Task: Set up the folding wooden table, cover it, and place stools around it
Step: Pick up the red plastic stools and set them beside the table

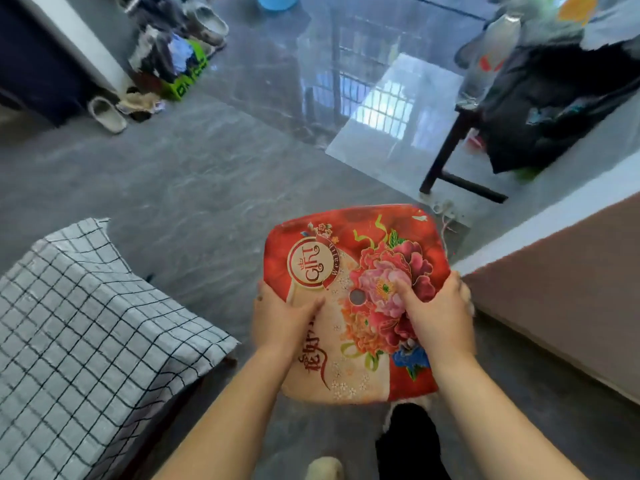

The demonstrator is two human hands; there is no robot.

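Observation:
A red stool with a flower print and a small round hole in its seat is held above the grey floor, seat up. My left hand grips its left edge, thumb lying on the seat. My right hand grips the right edge, thumb on the pink flower. The stool's legs are hidden under the seat. At the lower left stands the table, draped in a grey cloth with a black grid pattern; its near corner is a short way left of the stool.
A brown surface with a white edge runs along the right. A dark-legged table piled with black clothes and a bottle stands at the upper right. Slippers and clutter lie at the upper left. My feet show below the stool.

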